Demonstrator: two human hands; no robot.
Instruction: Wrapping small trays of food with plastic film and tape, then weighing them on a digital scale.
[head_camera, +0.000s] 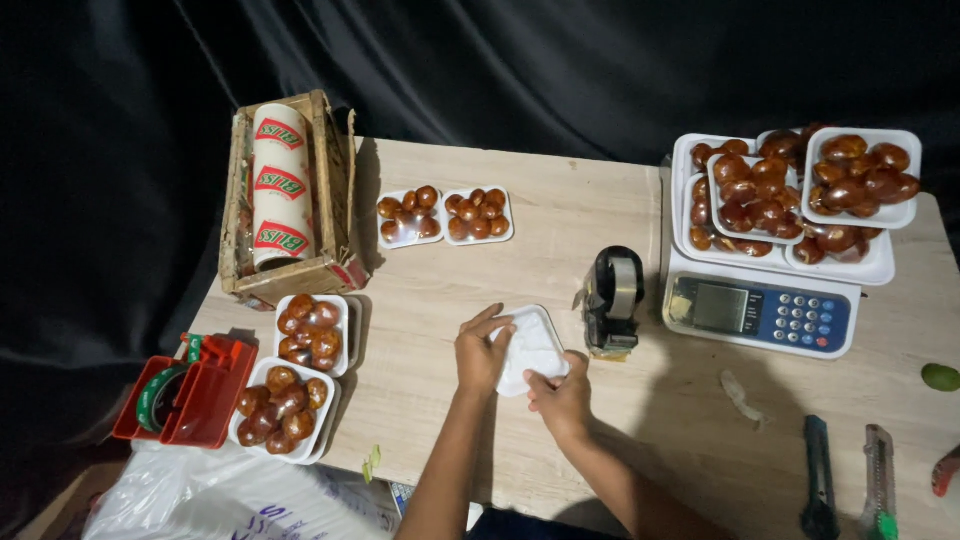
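Wooden table (560, 250): both hands hold a white, empty foam tray (530, 348).

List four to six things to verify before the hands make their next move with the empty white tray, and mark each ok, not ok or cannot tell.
1. Both hands on the tray: left hand and right hand grip the white tray. Ok.
2. Tray empty: no fruit shows in it. Ok.
3. Tray lifted off the wooden table or resting on it: cannot tell.
4. Tape dispenser close by, right of the tray. Ok.
5. Scale free for weighing: stacked filled trays sit on it. Not ok.
6. Filled trays lie left of the hands. Ok.
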